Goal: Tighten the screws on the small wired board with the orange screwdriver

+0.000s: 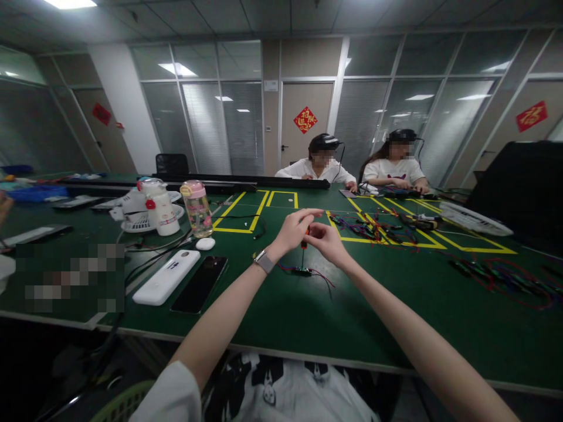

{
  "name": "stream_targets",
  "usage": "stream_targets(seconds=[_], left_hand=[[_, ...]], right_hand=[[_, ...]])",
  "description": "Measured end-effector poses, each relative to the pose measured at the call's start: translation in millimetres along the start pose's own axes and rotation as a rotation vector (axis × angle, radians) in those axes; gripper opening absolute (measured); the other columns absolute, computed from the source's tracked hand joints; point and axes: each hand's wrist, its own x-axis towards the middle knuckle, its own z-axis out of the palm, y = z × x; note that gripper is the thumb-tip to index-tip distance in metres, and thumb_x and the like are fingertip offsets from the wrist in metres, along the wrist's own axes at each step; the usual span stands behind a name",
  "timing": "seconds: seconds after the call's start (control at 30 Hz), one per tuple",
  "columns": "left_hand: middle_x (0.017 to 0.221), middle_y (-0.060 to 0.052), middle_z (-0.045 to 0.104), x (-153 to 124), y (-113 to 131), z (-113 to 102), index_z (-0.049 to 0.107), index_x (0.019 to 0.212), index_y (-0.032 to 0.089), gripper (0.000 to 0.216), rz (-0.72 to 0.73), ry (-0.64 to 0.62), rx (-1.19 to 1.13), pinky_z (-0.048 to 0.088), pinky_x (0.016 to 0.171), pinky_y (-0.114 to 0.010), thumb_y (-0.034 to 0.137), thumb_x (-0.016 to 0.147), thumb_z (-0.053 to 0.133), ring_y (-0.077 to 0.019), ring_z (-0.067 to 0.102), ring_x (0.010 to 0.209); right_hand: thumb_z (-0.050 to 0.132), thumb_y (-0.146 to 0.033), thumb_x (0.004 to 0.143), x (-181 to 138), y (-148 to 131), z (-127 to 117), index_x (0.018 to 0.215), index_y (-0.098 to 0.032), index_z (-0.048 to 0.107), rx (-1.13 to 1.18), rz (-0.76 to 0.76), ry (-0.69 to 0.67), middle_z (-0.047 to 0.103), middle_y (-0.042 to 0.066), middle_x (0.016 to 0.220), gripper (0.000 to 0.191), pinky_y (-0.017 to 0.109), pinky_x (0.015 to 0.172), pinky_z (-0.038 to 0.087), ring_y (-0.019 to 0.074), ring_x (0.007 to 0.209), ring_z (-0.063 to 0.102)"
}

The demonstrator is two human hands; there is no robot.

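Observation:
Both hands meet around the red-and-black handle of a screwdriver [304, 244], which stands upright over the table. My left hand [294, 230] closes on the handle from the left, its fingers reaching across the top. From the right, my right hand [329, 241] pinches the same handle between thumb and fingers. The thin shaft points down and its tip meets a small circuit board [301, 272] with red and dark wires at its ends. The fingers hide most of the handle.
Left of my arms lie a white power bank [166, 278], a black phone [200, 285] and a white earbud case [205, 244]. Bottles [196, 208] stand behind them. Wired boards [373, 227] lie in a heap to the right, with more [505, 281] farther right. Two people sit opposite.

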Motion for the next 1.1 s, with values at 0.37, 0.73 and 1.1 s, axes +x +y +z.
stream_targets(seconds=[0.37, 0.73, 1.1], left_hand=[[0.111, -0.009, 0.069, -5, -12, -3, 0.072, 0.1, 0.021, 0.022, 0.021, 0.005, 0.063, 0.045, 0.098, -0.039, 0.025, 0.084, 0.057, -0.023, 0.061, 0.111], [0.116, -0.007, 0.067, -13, -11, 6, 0.065, 0.111, 0.019, 0.033, 0.02, -0.02, -0.132, 0.045, 0.097, -0.036, 0.031, 0.094, 0.04, -0.0209, 0.06, 0.11], [0.091, -0.008, 0.07, -19, -20, 13, 0.068, 0.095, 0.014, 0.021, -0.15, 0.088, -0.502, 0.051, 0.076, -0.029, 0.028, 0.083, 0.057, -0.0172, 0.064, 0.083]], right_hand=[[0.081, -0.026, 0.059, 2, 6, -3, 0.107, -0.019, 0.054, 0.343, 0.057, -0.047, 0.068, 0.0, 0.083, 0.055, 0.029, 0.072, 0.053, 0.0153, 0.076, 0.065], [0.082, -0.029, 0.06, -2, 11, 0, 0.091, -0.02, 0.066, 0.581, 0.188, -0.006, 0.068, 0.001, 0.084, 0.036, 0.027, 0.074, 0.05, 0.0153, 0.08, 0.063], [0.074, -0.036, 0.07, -12, 8, 5, 0.1, -0.024, 0.064, 0.635, 0.154, -0.012, 0.067, 0.004, 0.102, 0.033, 0.031, 0.083, 0.049, 0.0189, 0.096, 0.062]])
